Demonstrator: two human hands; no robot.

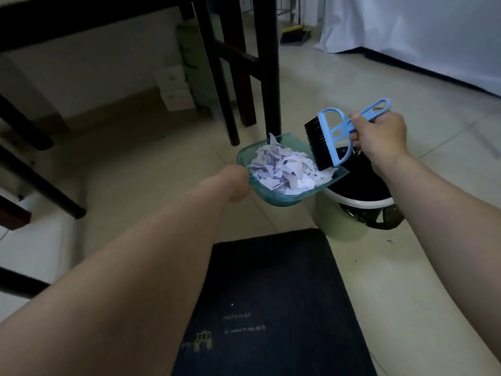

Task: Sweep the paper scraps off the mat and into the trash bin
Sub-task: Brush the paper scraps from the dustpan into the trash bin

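Nearest me lies the dark mat (273, 308). At twelve o'clock my left hand (235, 183) grips the scrap-filled dustpan (276, 196) beside the trash bin (360, 196); my right hand (379, 137) clasps the brush (328, 139), bristles touching the paper scraps (284, 169).

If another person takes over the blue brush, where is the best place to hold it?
Grip the blue brush by its slim looped handle, coming from the right, where the right hand holds it now. The bristles point down-left into the dustpan.
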